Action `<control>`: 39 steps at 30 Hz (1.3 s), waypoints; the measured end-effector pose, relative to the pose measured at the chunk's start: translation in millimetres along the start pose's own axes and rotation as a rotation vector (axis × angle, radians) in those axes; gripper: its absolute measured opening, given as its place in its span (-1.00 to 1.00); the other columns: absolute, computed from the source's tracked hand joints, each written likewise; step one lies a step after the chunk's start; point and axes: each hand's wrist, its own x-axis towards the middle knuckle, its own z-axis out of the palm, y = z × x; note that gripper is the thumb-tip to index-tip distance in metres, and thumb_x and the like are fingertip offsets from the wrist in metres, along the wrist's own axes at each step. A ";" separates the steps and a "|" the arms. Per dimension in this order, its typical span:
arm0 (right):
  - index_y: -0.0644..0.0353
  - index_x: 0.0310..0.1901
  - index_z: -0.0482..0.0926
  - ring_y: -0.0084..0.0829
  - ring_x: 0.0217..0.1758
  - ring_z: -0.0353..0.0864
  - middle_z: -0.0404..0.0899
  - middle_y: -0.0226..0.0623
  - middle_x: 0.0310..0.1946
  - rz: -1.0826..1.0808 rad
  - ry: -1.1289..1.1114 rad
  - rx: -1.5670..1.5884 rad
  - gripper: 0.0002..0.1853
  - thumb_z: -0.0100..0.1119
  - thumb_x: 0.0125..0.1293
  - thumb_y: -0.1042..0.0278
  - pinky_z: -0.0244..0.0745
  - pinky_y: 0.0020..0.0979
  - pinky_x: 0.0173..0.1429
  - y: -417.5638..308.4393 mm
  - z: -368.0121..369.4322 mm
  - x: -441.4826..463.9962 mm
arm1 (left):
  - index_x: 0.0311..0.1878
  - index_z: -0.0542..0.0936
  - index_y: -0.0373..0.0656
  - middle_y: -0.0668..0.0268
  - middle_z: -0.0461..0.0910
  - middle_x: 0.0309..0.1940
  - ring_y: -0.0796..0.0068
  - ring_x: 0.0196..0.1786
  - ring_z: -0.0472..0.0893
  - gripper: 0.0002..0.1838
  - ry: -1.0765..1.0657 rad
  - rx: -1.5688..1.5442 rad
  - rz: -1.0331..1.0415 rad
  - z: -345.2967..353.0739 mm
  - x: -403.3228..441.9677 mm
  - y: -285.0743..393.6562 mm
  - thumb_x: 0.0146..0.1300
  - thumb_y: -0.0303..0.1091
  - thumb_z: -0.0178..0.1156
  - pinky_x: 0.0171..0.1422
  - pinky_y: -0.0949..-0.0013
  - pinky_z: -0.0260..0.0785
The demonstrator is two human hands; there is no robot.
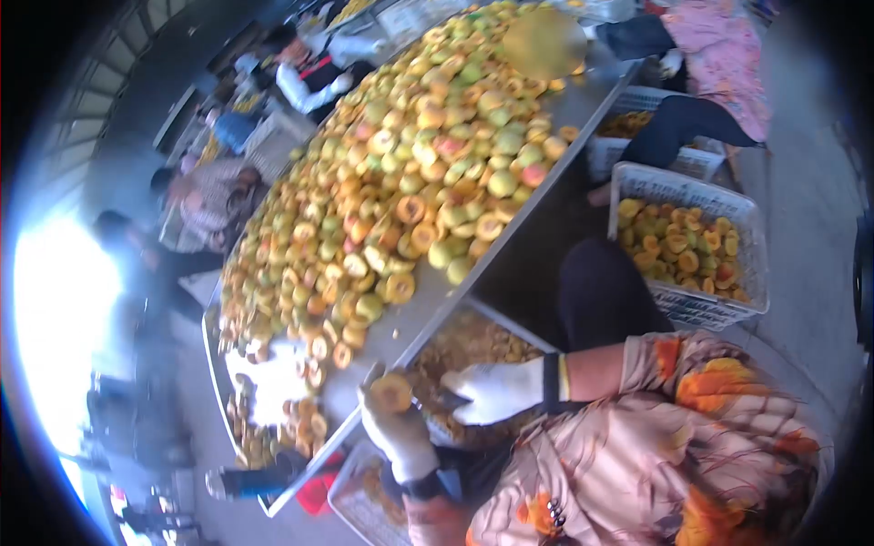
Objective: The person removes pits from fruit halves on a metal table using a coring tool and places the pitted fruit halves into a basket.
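At far left, across the way, a blurred co-worker [214, 196] bends near crates; then comes a metal bench [378, 359], heaped with a pile of yellow-green fruit [364, 205], some of it showing cut faces. At the near edge of the bench the person's left hand [401, 437], in a white glove, is closed around a fruit half [391, 393], cut face showing. Just right of it, a container [503, 318] holds brownish pieces, and over it the gloved right hand [499, 393] reaches toward the left, its fingers bent; I cannot tell whether it grips anything. The step in hand seems to be working on that one half; the next move, I judge, calls for a steady left grip and care between the two hands. Farthest right stands a white crate [692, 308] of fruit halves
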 end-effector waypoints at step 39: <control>0.29 -0.04 0.47 0.09 -0.31 0.70 0.62 0.07 -0.35 -0.252 0.029 0.074 -0.76 0.16 0.34 0.37 0.57 -0.02 -0.23 -33.0 30.3 4.9 | 0.06 0.60 -0.39 0.03 0.69 -0.23 0.31 -0.23 0.67 -0.51 0.359 -0.689 -0.386 -9.4 -30.1 64.3 0.63 -0.08 -0.10 -0.11 0.36 0.57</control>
